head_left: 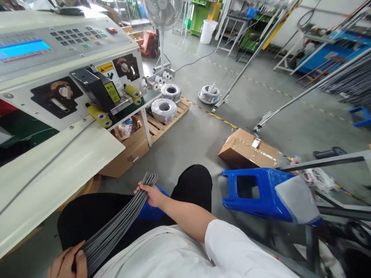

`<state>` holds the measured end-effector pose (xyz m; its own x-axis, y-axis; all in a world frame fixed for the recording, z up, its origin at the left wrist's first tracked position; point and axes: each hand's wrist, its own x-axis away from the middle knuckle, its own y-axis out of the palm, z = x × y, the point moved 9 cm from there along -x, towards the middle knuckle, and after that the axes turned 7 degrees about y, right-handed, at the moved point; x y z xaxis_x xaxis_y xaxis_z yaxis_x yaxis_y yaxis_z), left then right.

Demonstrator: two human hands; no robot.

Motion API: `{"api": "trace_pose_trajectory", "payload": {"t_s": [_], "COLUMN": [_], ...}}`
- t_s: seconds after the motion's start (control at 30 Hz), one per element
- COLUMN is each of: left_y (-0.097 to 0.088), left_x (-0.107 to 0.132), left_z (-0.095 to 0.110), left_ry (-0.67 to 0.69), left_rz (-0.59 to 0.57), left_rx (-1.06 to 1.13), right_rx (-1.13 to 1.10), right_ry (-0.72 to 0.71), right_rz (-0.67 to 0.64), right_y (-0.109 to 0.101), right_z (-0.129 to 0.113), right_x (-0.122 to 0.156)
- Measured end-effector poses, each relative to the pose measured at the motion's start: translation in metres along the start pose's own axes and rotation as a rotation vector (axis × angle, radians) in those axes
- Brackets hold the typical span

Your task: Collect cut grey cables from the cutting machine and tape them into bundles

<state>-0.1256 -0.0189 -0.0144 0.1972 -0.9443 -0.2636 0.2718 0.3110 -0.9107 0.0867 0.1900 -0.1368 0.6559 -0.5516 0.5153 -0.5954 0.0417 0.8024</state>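
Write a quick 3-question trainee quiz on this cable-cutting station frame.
1. True or false: both the left hand and the right hand grip the bundle of grey cable lengths.
2. Pick one: the feed rollers on the cutting machine are A) yellow B) red C) blue.
3. Short answer: what brown item lies on the floor beyond the blue stool?

Key: 1 true. 2 A. 3 a taped cardboard box.
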Motion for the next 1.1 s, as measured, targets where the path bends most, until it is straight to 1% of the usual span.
{"api": "trace_pose_trajectory", "payload": {"t_s": [0.1, 0.17, 0.33, 0.47, 0.53, 0.63, 0.7, 0.77, 0.87, 0.97, 1.03, 1.1], "left_y": [-0.001, 0.000, 0.004, 0.001, -0.001, -0.004, -0.006, -0.010, -0.022, -0.037, -0.048, -0.064], "left_x": [0.000, 0.001, 0.001, -0.004, -0.010, -0.022, -0.033, -0.046, -0.068, -0.095, -0.116, -0.142], "left_z": [-0.007, -0.009, -0.008, 0.000, 0.009, 0.027, 0.042, 0.061, 0.091, 0.114, 0.124, 0.125], "left_ry": [-0.179, -0.222, -0.231, -0.190, -0.138, -0.024, 0.069, 0.171, 0.305, 0.381, 0.384, 0.328], "left_rz": [0.079, 0.085, 0.061, 0.035, 0.017, -0.033, -0.068, -0.073, -0.015, 0.048, 0.078, 0.125], "left_rx": [0.076, 0.087, 0.037, -0.015, -0.043, -0.086, -0.108, -0.130, -0.149, -0.163, -0.194, -0.234], "right_rx": [0.006, 0.016, 0.030, 0.029, 0.030, 0.036, 0.042, 0.054, 0.077, 0.093, 0.109, 0.122], "right_ry": [0.011, 0.004, -0.005, 0.008, 0.008, 0.009, 0.016, 0.030, 0.039, 0.021, 0.019, 0.026], "right_rz": [0.009, 0.031, 0.040, 0.039, 0.046, 0.065, 0.075, 0.078, 0.071, 0.069, 0.072, 0.077], "right_y": [-0.001, -0.002, 0.003, 0.006, 0.005, 0.003, 0.001, 0.001, 0.001, 0.000, -0.001, -0.002], "right_z": [-0.001, -0.003, -0.006, -0.006, -0.006, -0.006, -0.005, -0.004, -0.003, -0.004, -0.004, -0.003], "right_x": [-0.001, 0.000, 0.000, 0.001, 0.001, 0.000, 0.000, 0.000, 0.001, 0.002, 0.001, 0.001]}}
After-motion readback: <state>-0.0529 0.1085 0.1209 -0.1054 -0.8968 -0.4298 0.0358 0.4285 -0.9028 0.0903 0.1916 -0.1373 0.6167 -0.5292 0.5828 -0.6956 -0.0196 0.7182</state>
